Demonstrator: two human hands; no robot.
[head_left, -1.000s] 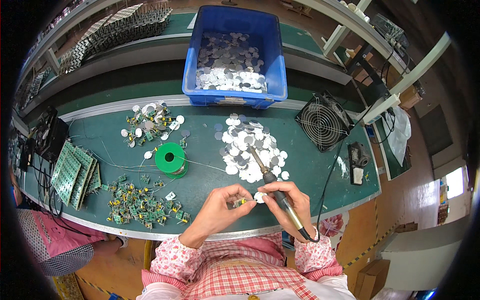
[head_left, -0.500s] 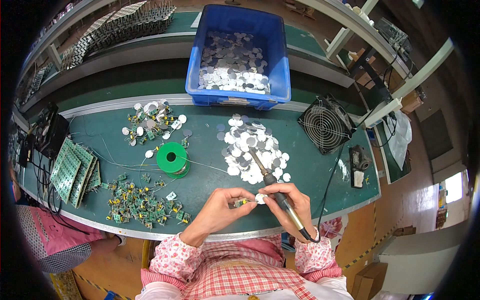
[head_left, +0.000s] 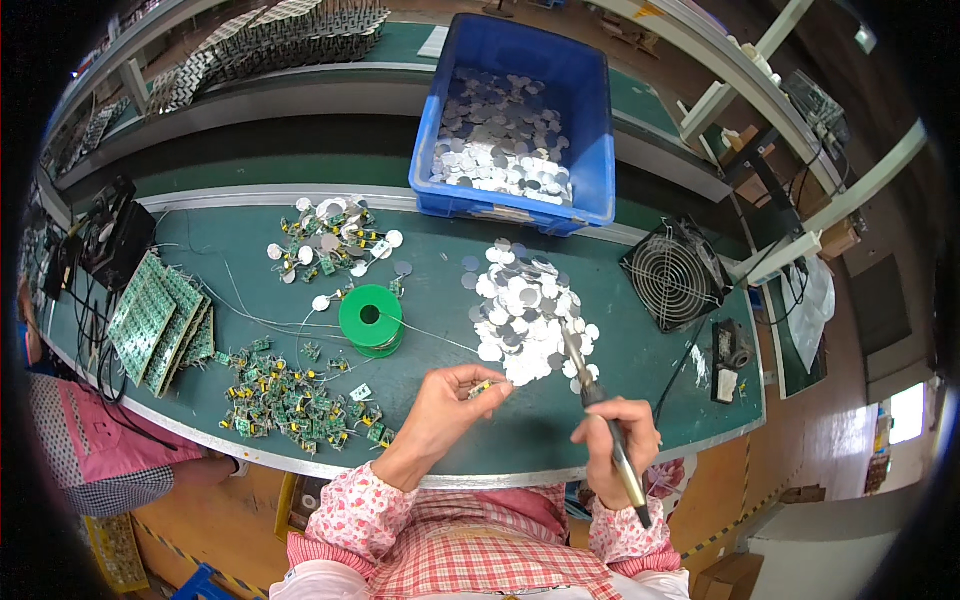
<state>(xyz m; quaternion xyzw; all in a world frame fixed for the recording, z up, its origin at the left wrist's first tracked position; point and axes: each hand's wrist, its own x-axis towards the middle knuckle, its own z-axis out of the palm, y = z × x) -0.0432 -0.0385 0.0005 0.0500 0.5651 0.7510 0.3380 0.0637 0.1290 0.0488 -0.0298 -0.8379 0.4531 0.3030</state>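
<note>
My left hand (head_left: 440,415) is closed, pinching a small circuit board (head_left: 481,389) with a yellow part between thumb and fingers. Its fingertips are by the near edge of a heap of round silver-white discs (head_left: 520,305); whether a disc is joined to that board cannot be made out. In my right hand (head_left: 618,445) is a soldering iron (head_left: 627,470), its metal end slanting over the right side of the heap. A green solder spool (head_left: 371,320) stands left of the discs, a thin wire trailing from it toward my left hand.
Loose small boards (head_left: 295,400) lie left of my left hand. Behind the spool is a pile of boards with discs (head_left: 325,240). Board panels (head_left: 160,320) lean at the left. A blue bin (head_left: 515,212) of discs stands behind; a fan (head_left: 675,275) and soldering stand (head_left: 728,360) are right.
My right hand has drawn away to the right with the soldering iron, leaving the disc it was touching beside my left hand. The left hand keeps its board. The whole view has shifted slightly.
</note>
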